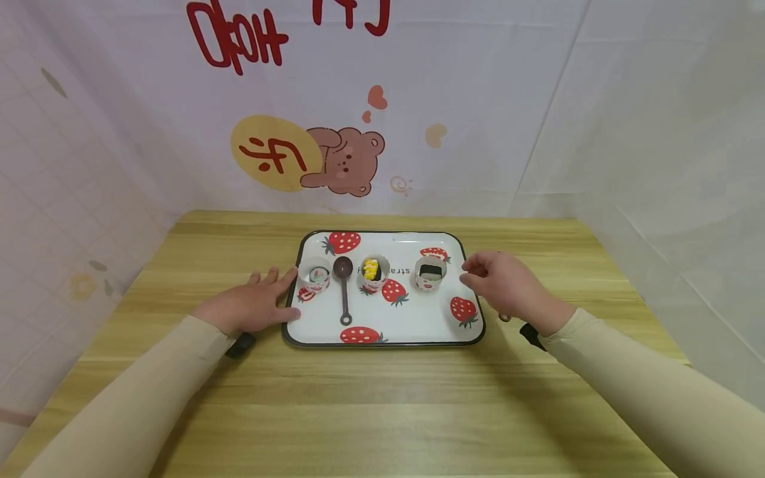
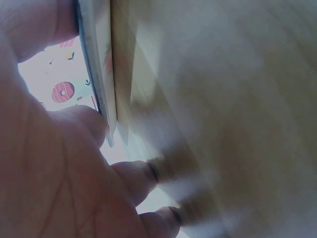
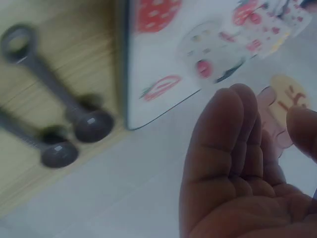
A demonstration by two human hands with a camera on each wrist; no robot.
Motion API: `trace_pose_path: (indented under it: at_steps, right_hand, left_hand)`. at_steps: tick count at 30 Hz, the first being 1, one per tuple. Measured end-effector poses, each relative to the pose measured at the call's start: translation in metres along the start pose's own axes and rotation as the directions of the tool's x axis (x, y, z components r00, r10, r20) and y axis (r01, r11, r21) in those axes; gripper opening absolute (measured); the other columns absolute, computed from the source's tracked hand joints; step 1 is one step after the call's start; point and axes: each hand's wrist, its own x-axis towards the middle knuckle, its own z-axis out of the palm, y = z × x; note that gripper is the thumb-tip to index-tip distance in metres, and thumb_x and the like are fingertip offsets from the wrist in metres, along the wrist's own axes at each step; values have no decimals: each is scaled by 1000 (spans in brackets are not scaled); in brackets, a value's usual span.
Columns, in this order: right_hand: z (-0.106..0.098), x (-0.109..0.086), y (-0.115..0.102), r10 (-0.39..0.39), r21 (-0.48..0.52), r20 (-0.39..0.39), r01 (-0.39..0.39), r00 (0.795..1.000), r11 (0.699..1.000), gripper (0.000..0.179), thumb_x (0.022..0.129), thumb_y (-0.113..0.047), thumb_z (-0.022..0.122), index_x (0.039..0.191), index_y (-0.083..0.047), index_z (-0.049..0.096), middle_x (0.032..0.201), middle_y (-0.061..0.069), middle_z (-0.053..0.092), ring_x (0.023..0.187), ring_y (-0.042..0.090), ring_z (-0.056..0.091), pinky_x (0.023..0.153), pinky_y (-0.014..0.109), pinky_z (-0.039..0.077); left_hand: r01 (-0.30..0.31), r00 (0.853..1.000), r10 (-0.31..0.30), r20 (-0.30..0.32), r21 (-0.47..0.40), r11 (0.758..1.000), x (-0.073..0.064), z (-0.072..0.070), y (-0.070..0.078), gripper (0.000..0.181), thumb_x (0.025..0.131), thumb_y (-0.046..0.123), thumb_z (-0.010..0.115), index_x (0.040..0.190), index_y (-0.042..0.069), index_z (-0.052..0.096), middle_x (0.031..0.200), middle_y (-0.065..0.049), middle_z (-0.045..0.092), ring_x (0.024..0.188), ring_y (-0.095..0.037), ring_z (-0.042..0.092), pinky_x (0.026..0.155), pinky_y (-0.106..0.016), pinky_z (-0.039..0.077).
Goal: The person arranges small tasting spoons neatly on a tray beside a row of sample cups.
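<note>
Sleeves: cream-clad forearms extend from the near side toward a strawberry-print tray.
Table: wood-grained, spreading beneath the tray and out beyond its edges.
Left hand: at the tray's left edge, fingers spread, thumb and forefinger on the rim, the others just outside it. It appears to be steadying; light, level pressure would serve best, since a hard push could tip or slide the tray.
Right hand: poised just right of the tray, fingers bent side by side, thumb apart, nothing between them. Any approach to the cups seems safest from above.
Loose spoons: two brown ones, lying right of the tray.
Tray spoon: brown, on the tray's left half, ring handle toward the near edge.
Left cup: near the tray's left rim, holding a pale roll.
Middle cup: just left of the tray's center, with a yellow-topped piece.
Right cup: on the tray's right half, with a dark-banded piece; its thin-looking wall likely calls for a soft pinch.
Backdrop: white cloth beyond the tray, printed with a bear.
</note>
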Motion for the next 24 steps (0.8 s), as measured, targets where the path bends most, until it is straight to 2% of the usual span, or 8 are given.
trace_pose_path:
  at_steps: [2, 5, 9, 11, 13, 16, 19, 24]
  right_hand:
    - [-5, 0, 11, 3, -38, -9, -3, 1000, 999, 24, 103, -24, 65, 118, -6, 72, 106, 9, 74, 76, 16, 63, 72, 31, 50]
    - [-12, 0, 26, 17, -58, -4, -17, 1000, 998, 26, 103, -22, 63, 121, -5, 72, 111, 12, 75, 69, 18, 64, 68, 33, 52]
    - [-17, 1, 43, -4, -126, 8, 5, 1000, 992, 32, 102, -21, 63, 124, 0, 72, 114, 17, 76, 79, 26, 70, 75, 45, 58]
    - [-18, 2, 51, -33, -185, 11, 35, 999, 982, 33, 102, -20, 65, 124, 3, 72, 110, 17, 77, 89, 26, 71, 84, 47, 57]
    - [-19, 3, 59, -45, -221, 18, 48, 999, 974, 34, 100, -19, 67, 124, 5, 72, 103, 15, 77, 90, 26, 70, 86, 51, 57]
    - [-20, 3, 67, -27, -257, 45, 38, 999, 966, 35, 99, -19, 69, 124, 6, 71, 100, 14, 77, 86, 24, 69, 85, 51, 57]
    - [-19, 2, 72, -3, -271, 84, 25, 996, 962, 35, 98, -19, 69, 123, 6, 71, 102, 16, 77, 90, 26, 71, 87, 51, 58]
    - [-14, 0, 73, 4, -272, 142, 35, 990, 962, 28, 93, -20, 74, 109, 2, 73, 95, 9, 77, 82, 21, 68, 80, 44, 57]
  left_hand:
    - [1, 1000, -1, 0, -4, 1000, 1, 0, 0, 102, 96, 72, 57, 170, 15, 17, 172, -33, 13, 154, -64, 10, 112, -81, 32]
    - [1, 1000, -1, 2, -18, 1000, 1, 0, -1, 103, 96, 72, 57, 170, 14, 17, 172, -33, 12, 154, -65, 9, 113, -80, 30]
    - [1, 1000, -1, 3, -32, 999, 2, 1, -1, 103, 96, 71, 58, 170, 13, 16, 172, -34, 12, 154, -65, 8, 115, -79, 29]
    - [2, 1000, -1, 4, -31, 1000, 2, 0, -1, 103, 96, 71, 58, 170, 14, 16, 172, -34, 11, 154, -65, 8, 115, -79, 29]
    - [0, 1000, 0, 5, -30, 1000, 2, 0, -2, 103, 96, 71, 58, 170, 14, 15, 172, -34, 11, 154, -65, 8, 115, -79, 29]
    - [-1, 1000, 1, 5, -25, 1000, 2, 0, -1, 103, 96, 71, 58, 170, 14, 15, 172, -34, 11, 154, -65, 8, 115, -79, 30]
    - [2, 1000, -2, 8, -27, 1000, 2, 0, -1, 103, 96, 71, 58, 170, 14, 15, 172, -34, 11, 154, -65, 8, 115, -79, 30]
    - [-1, 1000, 1, 7, -29, 1000, 2, 1, -1, 103, 96, 71, 58, 170, 14, 15, 172, -33, 11, 154, -65, 8, 115, -79, 30]
